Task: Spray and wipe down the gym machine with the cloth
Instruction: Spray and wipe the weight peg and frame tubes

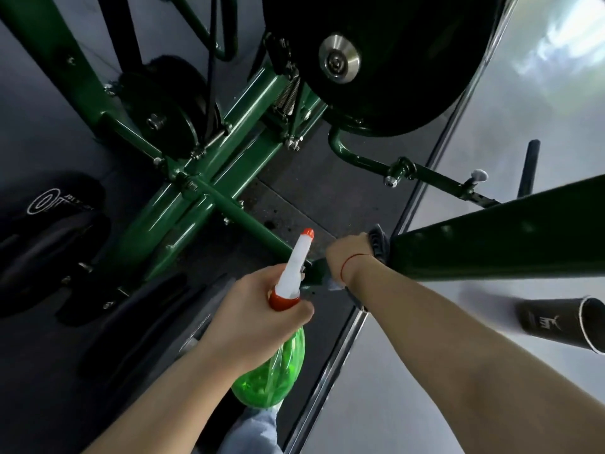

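Observation:
My left hand [258,317] grips the neck of a green spray bottle [271,375] with a white and orange nozzle [299,257] that points up and away. My right hand [348,257] holds a dark grey cloth [379,242] against the end of a thick dark green bar [491,244] of the gym machine. The fingers are hidden behind the bar and the cloth. The machine's green frame [203,198] crosses the middle, with a big black wheel housing [386,60] above.
A black paper cup [563,322] lies on its side on the pale floor at the right. A black saddle [49,217] and dark pads sit at the left. A metal floor strip [330,365] divides the dark mat from the pale floor. My jeans leg [255,430] shows below.

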The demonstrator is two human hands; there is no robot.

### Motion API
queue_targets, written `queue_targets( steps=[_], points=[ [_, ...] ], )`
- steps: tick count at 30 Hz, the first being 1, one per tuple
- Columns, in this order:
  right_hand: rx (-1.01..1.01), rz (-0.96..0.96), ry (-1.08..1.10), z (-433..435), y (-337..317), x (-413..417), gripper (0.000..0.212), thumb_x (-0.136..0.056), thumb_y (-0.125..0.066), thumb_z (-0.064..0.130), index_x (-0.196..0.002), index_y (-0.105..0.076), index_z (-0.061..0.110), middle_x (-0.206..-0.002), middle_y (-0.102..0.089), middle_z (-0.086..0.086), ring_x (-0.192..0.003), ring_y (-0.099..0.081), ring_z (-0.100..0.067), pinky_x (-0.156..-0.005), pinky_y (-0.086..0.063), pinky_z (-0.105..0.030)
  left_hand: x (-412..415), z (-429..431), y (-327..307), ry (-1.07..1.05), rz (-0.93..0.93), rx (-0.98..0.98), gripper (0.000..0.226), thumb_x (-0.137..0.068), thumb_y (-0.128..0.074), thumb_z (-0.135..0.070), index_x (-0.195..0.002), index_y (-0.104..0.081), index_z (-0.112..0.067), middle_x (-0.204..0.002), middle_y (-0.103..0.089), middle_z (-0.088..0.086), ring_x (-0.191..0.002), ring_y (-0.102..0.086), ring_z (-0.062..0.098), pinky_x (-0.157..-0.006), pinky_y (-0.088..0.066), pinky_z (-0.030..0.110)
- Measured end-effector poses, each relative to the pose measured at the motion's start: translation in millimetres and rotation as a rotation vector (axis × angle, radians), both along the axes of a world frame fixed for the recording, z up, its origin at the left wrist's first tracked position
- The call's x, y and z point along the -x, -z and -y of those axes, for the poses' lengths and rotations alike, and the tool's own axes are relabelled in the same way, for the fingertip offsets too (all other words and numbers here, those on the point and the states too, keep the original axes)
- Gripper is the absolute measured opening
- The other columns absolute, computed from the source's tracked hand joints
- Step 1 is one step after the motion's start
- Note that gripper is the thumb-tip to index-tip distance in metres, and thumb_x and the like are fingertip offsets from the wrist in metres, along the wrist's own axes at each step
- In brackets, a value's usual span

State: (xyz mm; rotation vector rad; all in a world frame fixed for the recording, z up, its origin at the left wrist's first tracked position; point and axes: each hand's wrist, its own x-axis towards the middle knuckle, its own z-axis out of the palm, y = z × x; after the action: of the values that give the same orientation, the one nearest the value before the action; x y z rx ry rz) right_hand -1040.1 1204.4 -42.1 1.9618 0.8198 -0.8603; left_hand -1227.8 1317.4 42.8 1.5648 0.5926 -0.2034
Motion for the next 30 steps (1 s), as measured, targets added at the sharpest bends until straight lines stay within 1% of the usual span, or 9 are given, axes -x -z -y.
queue_targets(
  steps=[5, 9, 14, 16, 18, 21, 24, 26, 30],
  points=[
    [-0.130, -0.021, 0.116, 6, -53, 14, 0.007, -0.083, -0.065, 0.018, -0.090, -0.064, 0.019, -0.089, -0.061, -0.001, -0.095, -0.062, -0.026, -0.088, -0.039, -0.042, 4, -4, -43, 0.030, 0.008, 0.047, 0.025, -0.085, -0.072, -0.011, -0.105, -0.070, -0.027, -0.054, -0.035, -0.002, -0.043, -0.030, 0.011, -0.044, -0.029, 0.023],
    [-0.144, 0.005, 0.157, 7, -111, 22, 0.006, -0.086, -0.059, 0.015, -0.088, -0.061, 0.020, -0.085, -0.060, 0.000, -0.088, -0.057, -0.027, -0.086, -0.034, -0.042, 3, -6, -80, 0.054, 0.052, 0.036, 0.023, -0.085, -0.074, -0.014, -0.105, -0.070, -0.025, -0.055, -0.044, 0.007, -0.041, -0.031, 0.008, -0.043, -0.030, 0.021],
    [-0.269, 0.145, 0.199, 12, -205, 30, 0.007, -0.088, -0.059, 0.021, -0.082, -0.056, 0.023, -0.093, -0.062, -0.003, -0.107, -0.059, -0.027, -0.097, -0.034, -0.042, 0, -4, -126, 0.067, 0.117, 0.076, 0.024, -0.084, -0.076, -0.016, -0.105, -0.071, -0.027, -0.070, -0.057, 0.031, -0.043, -0.033, 0.009, -0.044, -0.032, 0.020],
    [-0.367, 0.257, 0.141, 23, -238, 39, 0.008, -0.088, -0.061, 0.028, -0.095, -0.064, 0.025, -0.100, -0.063, 0.000, -0.111, -0.054, -0.026, -0.097, -0.034, -0.040, 1, -3, -148, 0.096, 0.148, 0.089, 0.022, -0.086, -0.074, -0.009, -0.101, -0.072, -0.025, -0.060, -0.048, 0.019, -0.044, -0.032, 0.009, -0.044, -0.031, 0.020],
    [-0.549, 0.410, 0.104, 37, -257, 51, 0.028, -0.085, -0.063, 0.029, -0.113, -0.064, 0.030, -0.115, -0.062, 0.004, -0.115, -0.050, -0.025, -0.097, -0.035, -0.039, 2, -4, -169, 0.151, 0.166, 0.074, 0.017, -0.086, -0.073, -0.006, -0.078, -0.067, -0.020, -0.054, -0.039, 0.003, -0.043, -0.030, 0.010, -0.044, -0.029, 0.021],
    [-0.941, 0.688, 0.119, 62, -281, 78, 0.053, -0.072, -0.071, 0.016, -0.122, -0.065, 0.030, -0.125, -0.062, 0.005, -0.117, -0.050, -0.025, -0.098, -0.037, -0.040, 1, -4, -196, 0.219, 0.179, 0.007, 0.039, -0.085, -0.074, -0.007, -0.059, -0.045, -0.017, -0.047, -0.035, -0.008, -0.041, -0.031, 0.007, -0.044, -0.029, 0.019],
    [-1.351, 1.041, 0.122, 83, -296, 107, 0.058, -0.070, -0.069, 0.009, -0.126, -0.065, 0.023, -0.131, -0.058, 0.001, -0.118, -0.050, -0.026, -0.099, -0.037, -0.042, 1, -5, -217, 0.268, 0.228, -0.016, 0.022, -0.085, -0.073, -0.009, -0.080, -0.056, 0.004, -0.046, -0.036, -0.008, -0.041, -0.033, 0.008, -0.044, -0.030, 0.020],
    [-1.493, 1.241, 0.230, 89, -301, 117, 0.061, -0.071, -0.064, 0.008, -0.129, -0.058, 0.023, -0.136, -0.048, -0.002, -0.120, -0.046, -0.028, -0.100, -0.036, -0.043, 2, -5, -228, 0.288, 0.248, -0.029, 0.025, -0.085, -0.073, -0.010, -0.098, -0.060, 0.007, -0.048, -0.036, -0.008, -0.042, -0.033, 0.009, -0.045, -0.031, 0.021],
    [-1.399, 1.200, 0.425, 87, -294, 116, 0.059, -0.066, -0.068, 0.008, -0.123, -0.058, 0.021, -0.131, -0.048, -0.009, -0.116, -0.045, -0.033, -0.094, -0.042, -0.050, 7, -5, -257, 0.355, 0.270, -0.050, 0.025, -0.087, -0.072, -0.010, -0.107, -0.067, -0.024, -0.049, -0.038, -0.008, -0.043, -0.035, 0.008, -0.048, -0.035, 0.025]
  ],
)
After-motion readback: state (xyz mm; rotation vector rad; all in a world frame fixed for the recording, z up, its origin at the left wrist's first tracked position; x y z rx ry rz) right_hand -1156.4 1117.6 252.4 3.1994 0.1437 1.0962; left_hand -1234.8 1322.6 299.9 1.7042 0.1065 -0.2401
